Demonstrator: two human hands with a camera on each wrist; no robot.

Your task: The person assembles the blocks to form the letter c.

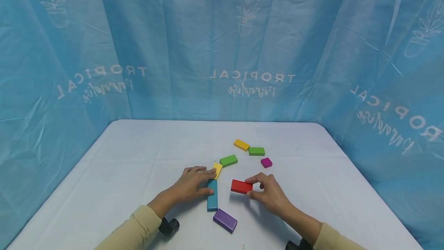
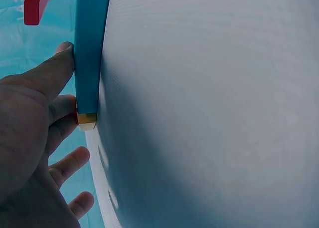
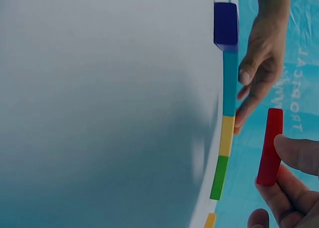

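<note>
Between the thumb and fingers of my right hand [image 1: 270, 194] a red block [image 1: 241, 186] is pinched, held up off the table in the head view. My left hand [image 1: 192, 183] rests on the row of blocks. Its thumb touches the teal block [image 1: 212, 196], and its fingertips lie on the yellow block [image 1: 218, 170]. The left wrist view shows that thumb against the side of the teal block [image 2: 91, 53], the other fingers spread. A green block [image 1: 228, 160] continues the row beyond the yellow one, and a purple block [image 1: 225, 220] sits at the near end, angled.
Farther back on the white table [image 1: 156, 146] lie an orange-yellow block [image 1: 241, 144], another green block [image 1: 256, 151] and a small magenta block [image 1: 266, 162]. A blue printed curtain [image 1: 187, 49] surrounds the table's back and sides.
</note>
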